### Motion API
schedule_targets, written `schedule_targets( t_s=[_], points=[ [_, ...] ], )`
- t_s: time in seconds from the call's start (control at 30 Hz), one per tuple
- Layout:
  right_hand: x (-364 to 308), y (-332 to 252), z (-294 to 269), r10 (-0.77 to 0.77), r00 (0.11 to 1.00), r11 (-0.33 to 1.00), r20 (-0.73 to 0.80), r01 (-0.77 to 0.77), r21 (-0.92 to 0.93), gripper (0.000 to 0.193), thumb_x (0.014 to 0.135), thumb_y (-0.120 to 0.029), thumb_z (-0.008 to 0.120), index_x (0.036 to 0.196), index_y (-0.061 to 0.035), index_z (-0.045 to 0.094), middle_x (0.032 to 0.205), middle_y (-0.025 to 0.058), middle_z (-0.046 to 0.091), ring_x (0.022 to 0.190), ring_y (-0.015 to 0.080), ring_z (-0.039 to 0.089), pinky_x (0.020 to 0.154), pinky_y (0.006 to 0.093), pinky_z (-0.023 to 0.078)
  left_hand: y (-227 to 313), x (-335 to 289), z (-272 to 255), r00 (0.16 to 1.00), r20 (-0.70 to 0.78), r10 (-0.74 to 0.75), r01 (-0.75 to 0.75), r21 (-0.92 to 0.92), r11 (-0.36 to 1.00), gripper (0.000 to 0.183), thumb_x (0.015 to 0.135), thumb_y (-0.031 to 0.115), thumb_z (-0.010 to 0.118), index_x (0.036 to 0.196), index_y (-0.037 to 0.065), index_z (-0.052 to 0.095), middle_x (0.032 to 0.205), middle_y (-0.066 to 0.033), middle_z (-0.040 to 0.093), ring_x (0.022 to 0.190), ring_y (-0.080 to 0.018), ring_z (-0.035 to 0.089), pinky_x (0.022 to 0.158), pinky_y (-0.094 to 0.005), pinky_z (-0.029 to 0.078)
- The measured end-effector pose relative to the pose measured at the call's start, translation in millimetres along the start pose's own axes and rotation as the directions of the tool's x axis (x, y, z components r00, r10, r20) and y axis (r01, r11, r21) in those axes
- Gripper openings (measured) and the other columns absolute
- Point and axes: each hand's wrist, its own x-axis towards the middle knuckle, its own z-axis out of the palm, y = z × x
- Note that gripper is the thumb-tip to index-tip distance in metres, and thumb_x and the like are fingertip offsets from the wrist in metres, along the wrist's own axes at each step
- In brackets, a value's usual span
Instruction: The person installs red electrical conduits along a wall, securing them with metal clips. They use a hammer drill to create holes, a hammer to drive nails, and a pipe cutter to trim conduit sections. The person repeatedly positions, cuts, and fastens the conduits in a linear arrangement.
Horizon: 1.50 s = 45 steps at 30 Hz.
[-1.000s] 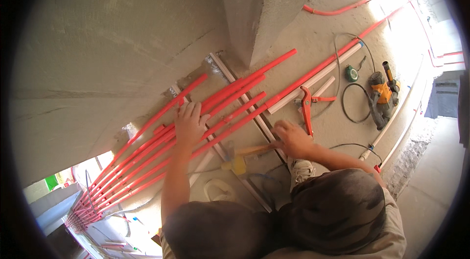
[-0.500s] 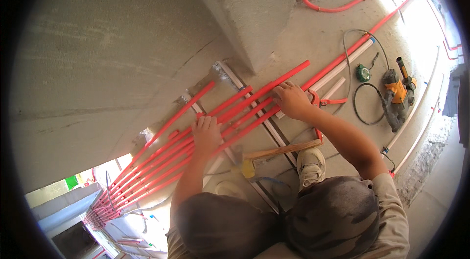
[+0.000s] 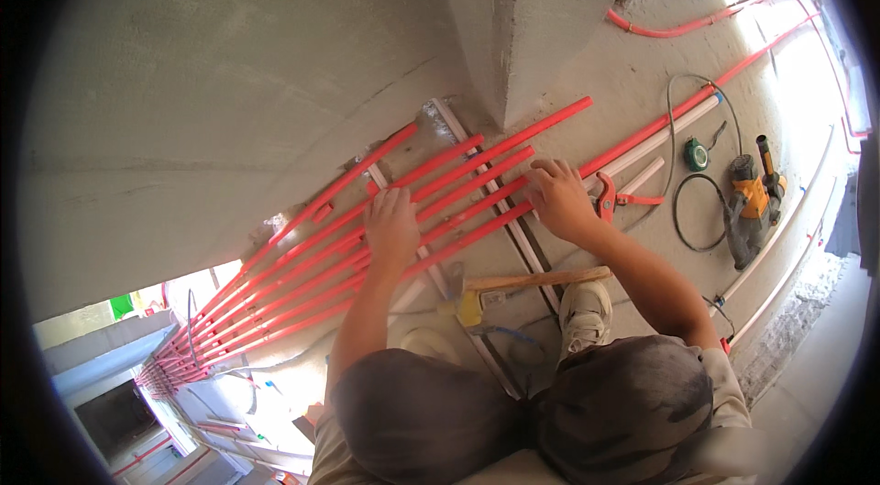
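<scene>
Several long red pipes (image 3: 463, 212) run side by side over the concrete floor, from the lower left toward the middle. My left hand (image 3: 391, 224) lies across them with its fingers curled around a red pipe; exactly which one is hidden. At the right end of the bundle, my right hand (image 3: 561, 203) has its fingers closed on the end of a red pipe. Right beside that hand is a red-handled pipe cutter (image 3: 607, 199). Other pipe ends stick out beyond my hands at differing lengths.
A wooden-handled hammer (image 3: 536, 280) lies near my shoe (image 3: 585, 313). To the right are a green tape measure (image 3: 696, 155), a corded orange and black power tool (image 3: 750, 201) and white pipes (image 3: 646, 138). A concrete column (image 3: 550, 36) and wall (image 3: 229, 100) rise beyond the pipes.
The view has shifted slightly. My right hand has come a little nearer, uncovering the end of one red pipe. My left hand stays on the bundle.
</scene>
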Motion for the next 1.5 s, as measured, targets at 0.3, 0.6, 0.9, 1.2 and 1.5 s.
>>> schedule_targets(
  t_s=[0.3,0.6,0.9,1.2,1.5],
  points=[
    [-93.1,-29.1,-18.4,-0.099,0.991,0.985,0.091,0.085,0.152,0.033,0.091,-0.016,0.073,0.122,-0.0065,0.068,0.136,0.0149,0.063,0.122,0.0368,0.060,0.103,0.0485,0.048,40.0,-29.7,-52.2,0.807,0.495,-0.323,0.385,-0.855,-0.348,0.040,0.091,-0.009,0.060,0.130,-0.003,0.067,0.128,-0.0185,0.070,0.114,-0.0319,0.070,0.086,-0.0412,0.062],
    [-157.4,-10.9,-40.8,0.145,0.989,0.983,0.011,-0.145,0.115,0.037,0.093,-0.016,0.072,0.128,-0.0059,0.065,0.141,0.0144,0.058,0.131,0.0370,0.057,0.108,0.0483,0.048,116.9,7.6,-27.8,0.683,0.695,-0.224,0.670,-0.719,-0.186,0.024,0.095,-0.004,0.066,0.119,-0.003,0.066,0.110,-0.0138,0.073,0.104,-0.0249,0.072,0.080,-0.0355,0.062],
    [-165.3,24.4,-68.8,0.669,0.738,0.394,0.090,-0.455,0.798,0.034,0.096,-0.014,0.073,0.126,-0.0005,0.067,0.122,0.0161,0.069,0.108,0.0276,0.070,0.092,0.0415,0.056,172.3,72.4,4.5,0.976,0.215,0.037,0.164,-0.834,0.528,0.046,0.096,0.005,0.071,0.138,-0.007,0.058,0.137,-0.0211,0.062,0.121,-0.0346,0.065,0.104,-0.0424,0.053],
    [-174.2,63.4,-89.6,0.748,0.664,0.426,0.015,-0.497,0.755,0.037,0.099,-0.021,0.071,0.127,0.0021,0.066,0.117,0.0145,0.073,0.095,0.0226,0.072,0.086,0.0383,0.057,94.1,57.6,-72.0,0.630,0.768,0.113,0.085,-0.213,0.973,0.042,0.090,0.032,0.078,0.112,-0.002,0.068,0.101,-0.0241,0.069,0.101,-0.0395,0.069,0.086,-0.0496,0.052],
    [-170.5,129.0,-97.7,0.977,0.214,-0.042,0.017,0.111,0.993,0.063,0.106,-0.029,0.064,0.155,0.0008,0.037,0.135,0.0206,0.058,0.108,0.0334,0.070,0.094,0.0466,0.058,25.2,9.9,-100.9,0.558,0.828,0.046,0.080,-0.109,0.991,0.032,0.092,0.028,0.076,0.086,-0.001,0.067,0.075,-0.0138,0.066,0.069,-0.0278,0.066,0.068,-0.0442,0.052]
  ],
)
